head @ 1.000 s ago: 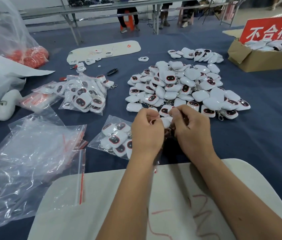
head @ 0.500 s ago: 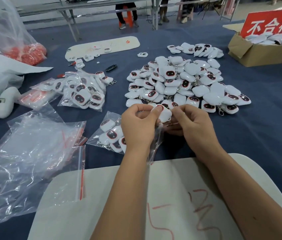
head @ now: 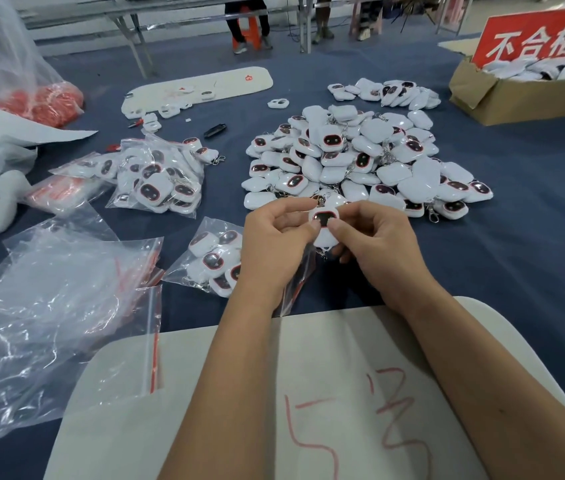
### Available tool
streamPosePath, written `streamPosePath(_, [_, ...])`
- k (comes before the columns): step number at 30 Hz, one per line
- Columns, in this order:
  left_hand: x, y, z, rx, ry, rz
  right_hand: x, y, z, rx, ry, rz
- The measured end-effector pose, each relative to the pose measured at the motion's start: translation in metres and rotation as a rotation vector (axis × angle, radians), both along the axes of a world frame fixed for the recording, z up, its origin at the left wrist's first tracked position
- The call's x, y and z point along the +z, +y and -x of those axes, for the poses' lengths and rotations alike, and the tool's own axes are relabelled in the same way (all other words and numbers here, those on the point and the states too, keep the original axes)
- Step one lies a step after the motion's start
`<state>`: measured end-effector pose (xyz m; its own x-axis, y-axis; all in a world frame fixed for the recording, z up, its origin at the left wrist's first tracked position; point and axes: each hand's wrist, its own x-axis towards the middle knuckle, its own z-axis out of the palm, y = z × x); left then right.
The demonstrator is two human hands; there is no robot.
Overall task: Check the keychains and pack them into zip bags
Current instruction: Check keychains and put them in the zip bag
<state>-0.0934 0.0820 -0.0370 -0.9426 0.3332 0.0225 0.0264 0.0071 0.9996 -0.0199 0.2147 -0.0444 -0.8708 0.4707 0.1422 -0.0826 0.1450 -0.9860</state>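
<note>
A white keychain (head: 324, 220) with a dark, red-rimmed face is held up between both hands, face toward me. My left hand (head: 274, 244) pinches its left side; my right hand (head: 374, 244) pinches its right side, thumb on the face. A second white keychain (head: 325, 240) hangs just below it in the same grip. Under my left hand lies a zip bag (head: 211, 258) partly filled with keychains. Behind the hands spreads a large pile of loose keychains (head: 360, 157).
Filled zip bags (head: 156, 174) lie at the left, empty zip bags (head: 56, 306) at the near left. A cardboard box (head: 523, 95) with a red sign stands at the far right. A white board (head: 309, 393) with red marks lies under my forearms.
Both hands lifted from the pile's near edge toward me. The keychain has been turned, so its dark face shows now.
</note>
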Motion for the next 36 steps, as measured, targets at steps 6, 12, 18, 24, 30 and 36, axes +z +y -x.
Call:
streamPosePath(6, [0.0007,-0.0008,0.0005,-0.015,0.071,0.025,0.0013,0.0000,-0.0014,0.032,-0.012,0.023])
streamPosePath(12, [0.0008,-0.0009,-0.0002,-0.028,0.039,-0.020,0.0004,0.0001,-0.0002,0.020,-0.018,0.032])
streamPosePath(18, [0.0005,-0.0015,0.0020,-0.042,0.001,-0.019,-0.0008,0.0003,0.0004,0.027,-0.017,0.028])
streamPosePath(24, [0.0001,-0.0043,0.0025,-0.104,-0.078,-0.090,0.0028,-0.0007,-0.0003,-0.035,-0.009,0.043])
streamPosePath(30, [0.0024,-0.0048,0.0018,-0.128,-0.089,-0.112,0.0053,-0.0013,-0.0022,-0.045,-0.028,0.016])
streamPosePath(36, [0.0011,-0.0059,0.0035,-0.132,-0.077,-0.116,0.0046,-0.0023,-0.0023,-0.023,-0.006,0.005])
